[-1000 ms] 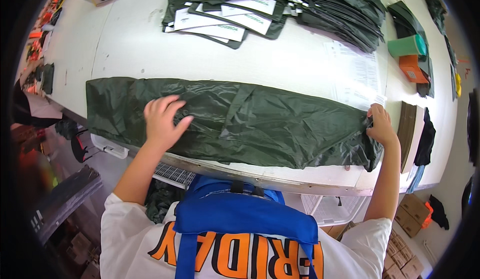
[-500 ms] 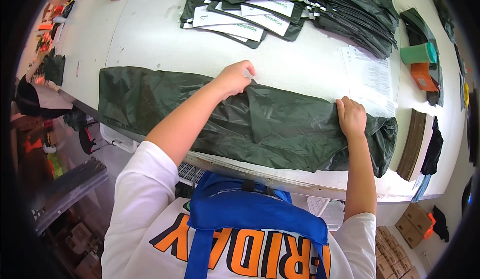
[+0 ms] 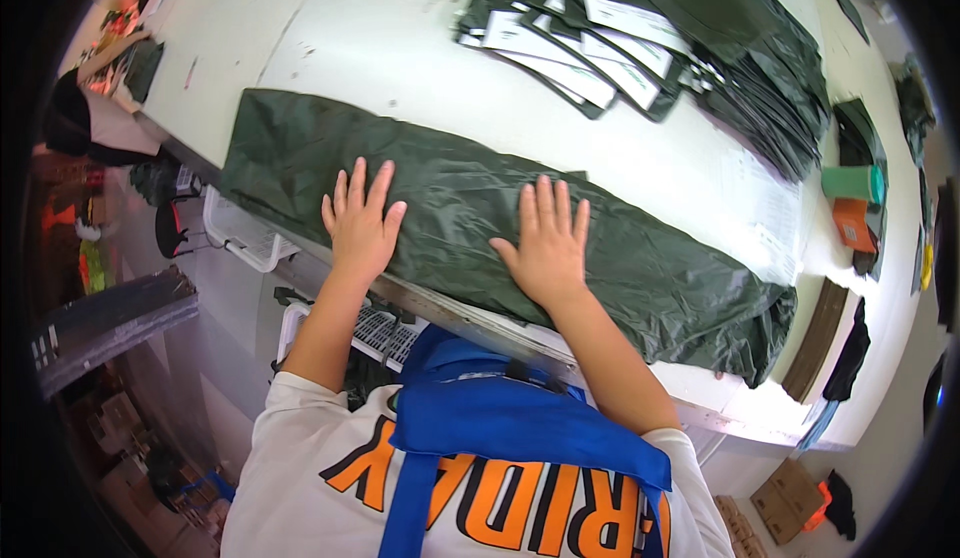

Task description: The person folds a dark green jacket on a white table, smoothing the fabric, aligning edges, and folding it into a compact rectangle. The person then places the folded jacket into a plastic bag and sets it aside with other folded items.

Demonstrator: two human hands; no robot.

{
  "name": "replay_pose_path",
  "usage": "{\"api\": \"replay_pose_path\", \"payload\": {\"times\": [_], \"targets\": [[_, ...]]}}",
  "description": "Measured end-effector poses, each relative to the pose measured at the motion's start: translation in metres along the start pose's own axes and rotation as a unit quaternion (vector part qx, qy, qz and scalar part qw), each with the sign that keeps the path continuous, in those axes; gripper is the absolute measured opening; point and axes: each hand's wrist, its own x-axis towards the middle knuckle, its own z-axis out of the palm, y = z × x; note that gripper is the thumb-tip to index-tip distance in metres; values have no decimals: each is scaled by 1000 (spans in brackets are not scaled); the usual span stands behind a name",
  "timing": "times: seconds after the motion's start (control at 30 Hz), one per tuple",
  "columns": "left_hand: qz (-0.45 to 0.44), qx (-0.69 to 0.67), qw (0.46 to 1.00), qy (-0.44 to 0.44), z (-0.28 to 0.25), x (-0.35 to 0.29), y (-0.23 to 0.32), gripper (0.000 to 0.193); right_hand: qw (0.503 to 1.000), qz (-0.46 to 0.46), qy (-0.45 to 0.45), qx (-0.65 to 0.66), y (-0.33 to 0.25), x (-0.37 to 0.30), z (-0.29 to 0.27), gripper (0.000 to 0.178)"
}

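A long folded piece of dark green, shiny waterproof fabric [image 3: 450,198] lies along the near edge of the white table [image 3: 330,48]. Both my palms rest flat on it. My left hand [image 3: 363,223] presses on its left half, fingers spread. Near its middle, my right hand [image 3: 550,248] lies with fingers stretched out and thumb apart. Wrinkles run over the fabric, and its right end is bunched up. What kind of item it is, I cannot make out.
Flat dark packages with white labels [image 3: 570,68] lie at the back, beside a pile of folded dark fabric [image 3: 765,98]. Printed sheets [image 3: 765,203], a green cup-like roll [image 3: 850,184], an orange box [image 3: 853,224] and a cardboard stack [image 3: 820,338] are on the right. Another person [image 3: 95,118] stands far left.
My left hand has let go of the fabric's far edge and moved left, now flat. My right hand has left the right end for the middle. The view has turned somewhat.
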Motion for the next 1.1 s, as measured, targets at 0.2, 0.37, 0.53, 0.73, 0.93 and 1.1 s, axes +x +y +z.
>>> {"api": "replay_pose_path", "payload": {"times": [0.2,0.37,0.53,0.73,0.93,1.1], "targets": [[-367,-214,896,130,46,6,-133,83,997,49,-16,61,-29,-47,5,82],[-488,-508,673,226,32,20,-178,89,996,70,20,-43,-38,-42,43,80],[-452,-749,454,170,33,14,-195,48,995,74,65,-28,-41,-41,40,81],[-395,-836,374,62,22,26,-228,26,993,113,39,24,-78,-62,35,119],[-61,-875,463,125,-146,47,-116,36,991,121,25,52,-83,-69,49,119],[319,-783,517,-133,-232,51,94,28,987,71,100,101,-78,-67,80,93]]}}
